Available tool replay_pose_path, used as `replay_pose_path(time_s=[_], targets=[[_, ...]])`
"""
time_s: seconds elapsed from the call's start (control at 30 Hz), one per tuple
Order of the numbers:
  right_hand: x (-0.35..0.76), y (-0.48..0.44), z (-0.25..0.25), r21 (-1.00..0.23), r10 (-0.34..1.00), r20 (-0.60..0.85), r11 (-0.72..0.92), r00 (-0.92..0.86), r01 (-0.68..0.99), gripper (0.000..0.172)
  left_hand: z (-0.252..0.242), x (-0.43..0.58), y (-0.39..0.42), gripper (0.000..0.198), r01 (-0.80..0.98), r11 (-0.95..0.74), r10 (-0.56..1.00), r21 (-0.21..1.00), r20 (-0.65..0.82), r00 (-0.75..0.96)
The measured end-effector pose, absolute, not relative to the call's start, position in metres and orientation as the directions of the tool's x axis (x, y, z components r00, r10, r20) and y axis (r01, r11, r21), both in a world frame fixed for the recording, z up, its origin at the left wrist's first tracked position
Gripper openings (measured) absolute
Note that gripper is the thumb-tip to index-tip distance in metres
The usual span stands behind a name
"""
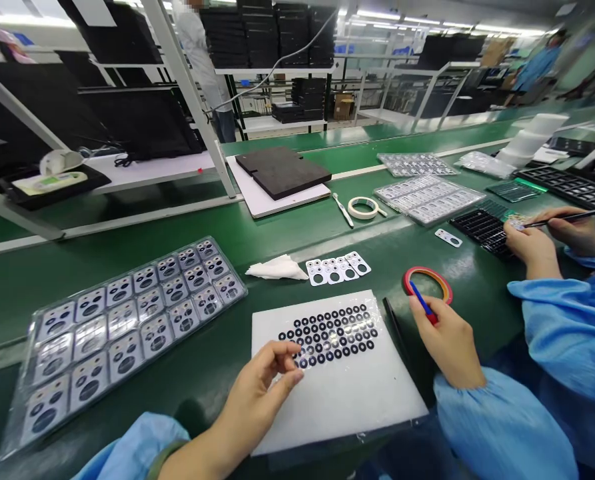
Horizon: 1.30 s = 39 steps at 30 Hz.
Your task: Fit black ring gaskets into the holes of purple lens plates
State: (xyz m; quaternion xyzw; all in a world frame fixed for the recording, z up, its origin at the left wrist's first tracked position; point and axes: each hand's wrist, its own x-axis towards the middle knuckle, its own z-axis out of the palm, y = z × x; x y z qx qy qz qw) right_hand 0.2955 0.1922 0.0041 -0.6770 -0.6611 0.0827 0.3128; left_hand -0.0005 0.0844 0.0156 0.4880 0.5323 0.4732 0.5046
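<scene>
My left hand (257,393) is over the left edge of a white sheet (342,400), its thumb and forefinger apart with nothing visible between them. On that sheet, rows of small black rings (331,337) lie near my fingertips, and the hand covers part of them. My right hand (450,340) is closed around a slim blue and red pen-like tool (422,301), which points up and left. Just behind it a roll of red and yellow tape (444,283) lies flat. Several white plates with round holes (334,275) lie beyond the sheet, beside a crumpled white tissue (277,268).
A clear tray of plates (142,307) fills the left side, and another tray (430,199) is at the back right. A toothbrush (343,210), masking tape (362,208) and black foam board (283,172) lie farther back. A co-worker's hands (537,247) work at the right.
</scene>
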Motion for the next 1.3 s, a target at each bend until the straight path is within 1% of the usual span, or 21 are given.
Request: replay_pose_path(time_s=[0.07, 0.1, 0.17, 0.2, 0.27, 0.33, 0.4, 0.5, 0.63, 0.7, 0.8, 0.87, 0.97, 1.03, 1.1, 1.17, 1.2, 1.23, 1.3], targets=[[0.283, 0.219, 0.015, -0.507, 0.967, 0.252, 0.087, 0.05, 0.857, 0.033, 0.008, -0.004, 0.077, 0.008, 0.126, 0.013, 0.999, 0.992, -0.016, 0.028], [0.275, 0.233, 0.019, -0.491, 0.977, 0.215, 0.093, 0.017, 0.866, 0.03, 0.004, -0.006, 0.073, 0.011, 0.134, -0.019, 0.999, 0.991, 0.012, 0.05], [0.261, 0.259, 0.024, -0.452, 0.99, 0.136, 0.084, -0.024, 0.888, 0.029, -0.002, -0.009, 0.064, 0.024, 0.122, -0.1, 0.994, 0.987, 0.094, 0.056], [0.255, 0.271, 0.025, -0.43, 0.995, 0.09, 0.077, -0.042, 0.9, 0.03, -0.005, -0.011, 0.061, 0.028, 0.116, -0.154, 0.988, 0.981, 0.149, 0.046], [0.245, 0.288, 0.024, -0.387, 0.998, 0.001, 0.054, -0.058, 0.921, 0.036, -0.008, -0.014, 0.055, 0.031, 0.12, -0.256, 0.966, 0.959, 0.257, 0.003], [0.239, 0.298, 0.021, -0.339, 0.996, -0.075, 0.025, -0.053, 0.94, 0.045, -0.009, -0.017, 0.052, 0.031, 0.121, -0.306, 0.948, 0.944, 0.314, -0.05], [0.236, 0.303, 0.018, -0.295, 0.991, -0.126, -0.007, -0.032, 0.956, 0.05, -0.01, -0.018, 0.052, 0.032, 0.111, -0.299, 0.947, 0.948, 0.309, -0.091], [0.234, 0.307, 0.015, -0.253, 0.986, -0.165, -0.046, 0.004, 0.966, 0.045, -0.009, -0.018, 0.054, 0.036, 0.09, -0.252, 0.957, 0.964, 0.261, -0.122], [0.235, 0.311, 0.015, -0.245, 0.981, -0.192, -0.062, 0.014, 0.968, 0.037, -0.002, -0.012, 0.053, 0.044, 0.033, -0.091, 0.968, 0.995, 0.096, -0.234], [0.237, 0.312, 0.016, -0.259, 0.981, -0.193, -0.05, -0.001, 0.965, 0.035, 0.004, -0.011, 0.053, 0.046, 0.006, -0.026, 0.964, 1.0, 0.027, -0.264], [0.24, 0.308, 0.02, -0.293, 0.989, -0.144, -0.028, -0.015, 0.956, 0.035, 0.007, -0.012, 0.054, 0.044, -0.013, -0.019, 0.965, 1.0, 0.015, -0.264], [0.24, 0.301, 0.026, -0.327, 0.996, -0.092, -0.013, -0.018, 0.945, 0.034, 0.003, -0.014, 0.055, 0.044, -0.052, -0.013, 0.98, 0.999, 0.002, -0.2], [0.236, 0.279, 0.039, -0.401, 0.997, -0.032, 0.045, -0.063, 0.915, 0.034, -0.006, -0.016, 0.056, 0.039, -0.202, 0.069, 0.996, 0.977, -0.078, -0.035], [0.229, 0.254, 0.048, -0.448, 0.99, -0.015, 0.117, -0.138, 0.886, 0.034, -0.01, -0.016, 0.057, 0.03, -0.316, 0.112, 0.994, 0.942, -0.113, 0.016], [0.222, 0.224, 0.055, -0.483, 0.972, 0.003, 0.206, -0.234, 0.851, 0.032, -0.011, -0.014, 0.057, 0.026, -0.393, 0.124, 0.992, 0.911, -0.118, 0.039], [0.215, 0.192, 0.056, -0.518, 0.94, 0.028, 0.304, -0.339, 0.799, 0.029, -0.009, -0.012, 0.057, 0.027, -0.445, 0.139, 0.99, 0.885, -0.112, 0.087], [0.212, 0.177, 0.055, -0.55, 0.895, 0.095, 0.411, -0.435, 0.727, 0.025, -0.008, -0.011, 0.057, 0.029, -0.462, 0.16, 0.986, 0.872, -0.117, 0.119], [0.209, 0.163, 0.054, -0.571, 0.859, 0.146, 0.478, -0.491, 0.667, 0.024, -0.007, -0.011, 0.058, 0.032, -0.474, 0.182, 0.981, 0.861, -0.124, 0.151], [0.203, 0.14, 0.05, -0.59, 0.806, 0.189, 0.549, -0.56, 0.591, 0.022, -0.004, -0.01, 0.06, 0.036, -0.479, 0.222, 0.97, 0.849, -0.142, 0.197]])
